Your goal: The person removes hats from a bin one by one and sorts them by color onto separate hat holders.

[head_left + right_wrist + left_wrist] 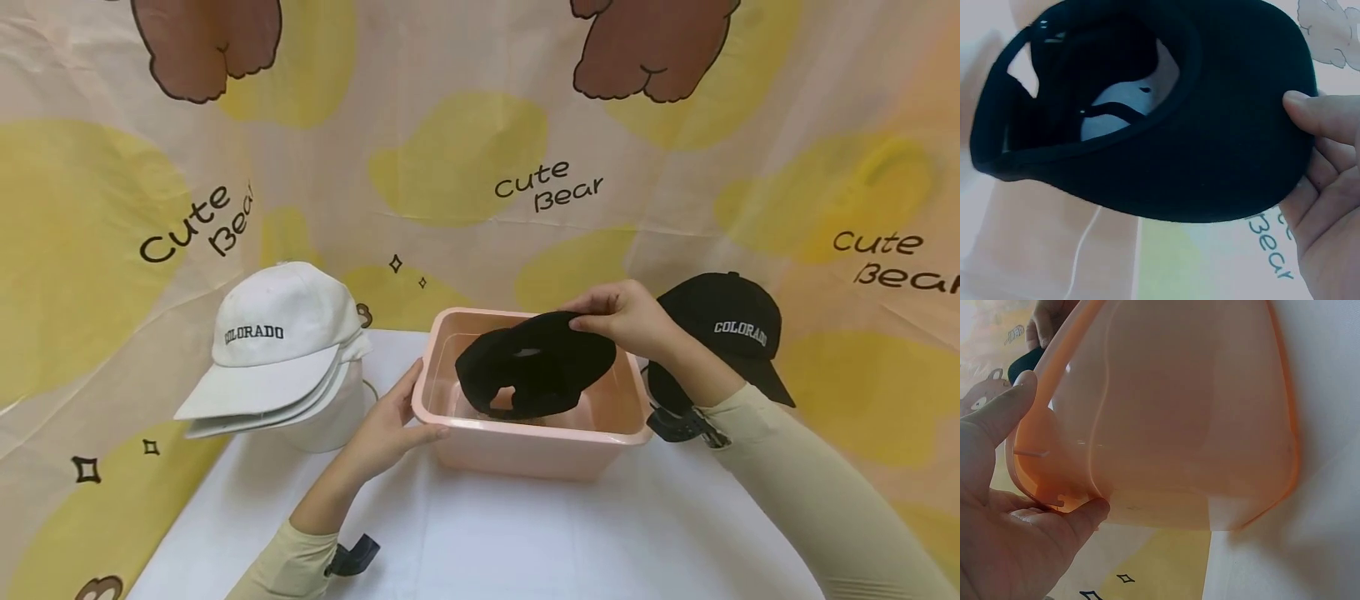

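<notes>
In the head view my right hand [622,315] pinches the brim of a black cap [540,358], thumb on one side and fingers on the other. The cap's underside faces me over the opening of a pink plastic tub [517,446]. Seen from the right wrist, the cap's hollow inside and back-strap opening show beside the right thumb [1304,112]. My left hand [390,429] grips the tub's near left corner, its thumb along the front rim. In the left wrist view the left hand [1029,512] spreads around that same corner [1029,456].
Left of the tub, several stacked white caps [285,321] with COLORADO lettering sit on a white stand [322,425]. Another black cap [720,321] rests to the right, partly behind my right forearm. A patterned cloth [450,158] hangs behind the white table [510,533].
</notes>
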`<state>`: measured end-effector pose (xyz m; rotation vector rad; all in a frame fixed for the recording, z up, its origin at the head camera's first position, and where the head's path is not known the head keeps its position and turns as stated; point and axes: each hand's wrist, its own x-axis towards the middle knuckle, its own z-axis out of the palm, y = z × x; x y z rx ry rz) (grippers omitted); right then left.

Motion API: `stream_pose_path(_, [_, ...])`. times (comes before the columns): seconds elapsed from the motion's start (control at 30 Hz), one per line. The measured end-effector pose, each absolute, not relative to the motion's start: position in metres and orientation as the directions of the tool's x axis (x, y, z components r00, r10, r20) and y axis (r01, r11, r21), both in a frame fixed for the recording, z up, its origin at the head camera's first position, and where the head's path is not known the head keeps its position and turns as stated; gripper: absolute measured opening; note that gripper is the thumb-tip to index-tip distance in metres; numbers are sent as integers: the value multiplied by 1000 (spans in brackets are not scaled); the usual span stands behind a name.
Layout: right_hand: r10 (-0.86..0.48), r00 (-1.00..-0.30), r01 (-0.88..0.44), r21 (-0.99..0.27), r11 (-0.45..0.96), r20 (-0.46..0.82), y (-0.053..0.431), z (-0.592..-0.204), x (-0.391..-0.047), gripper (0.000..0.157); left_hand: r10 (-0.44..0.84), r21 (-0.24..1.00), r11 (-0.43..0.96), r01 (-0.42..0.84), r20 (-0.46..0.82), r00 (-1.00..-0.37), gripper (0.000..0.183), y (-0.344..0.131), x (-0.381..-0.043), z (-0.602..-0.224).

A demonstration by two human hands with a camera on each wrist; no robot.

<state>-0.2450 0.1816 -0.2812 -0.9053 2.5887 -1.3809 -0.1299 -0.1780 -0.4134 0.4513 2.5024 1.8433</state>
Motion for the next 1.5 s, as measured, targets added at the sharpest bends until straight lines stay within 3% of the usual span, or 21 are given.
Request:
stream_pose_path(0.13, [-495, -825, -501, -760, 414, 273, 188, -277, -235, 19, 234, 936, 271, 224, 162, -959, 117, -178, -129, -414])
stream_pose_path(0.33, [-515, -764, -616, -677, 403, 389, 194, -275, -228, 18, 218, 938, 264, 225, 169, -961, 117, -180, -127, -411])
stream_pose_path(0.67, [-512, -555, -829, -385, 405, 656, 200, -275, -210, 33, 235, 938, 257, 231, 171, -957, 117, -179, -128, -413])
stream_pose_path(0.83, [-520, -456, -873, -249, 420, 722, 200, -273, -199, 37, 239, 936, 261, 236, 174, -955, 117, -177, -129, -411])
stream_pose_path(1.03, [-522, -393, -884, -155, 441, 757, 206, -267, -194, 33, 237, 935, 271, 228, 165, -957, 118, -177, -129, -409])
stream_pose_path(1.23, [-465, -335, -883, -101, 458, 820, 214, -261, -193, 36, 239, 936, 268, 227, 164, -957, 118, -176, -129, -409])
stream_pose_path(1.5, [-333, -349, -863, -162, 478, 876, 224, -246, -190, 32, 254, 939, 241, 246, 184, -950, 116, -177, -129, -411])
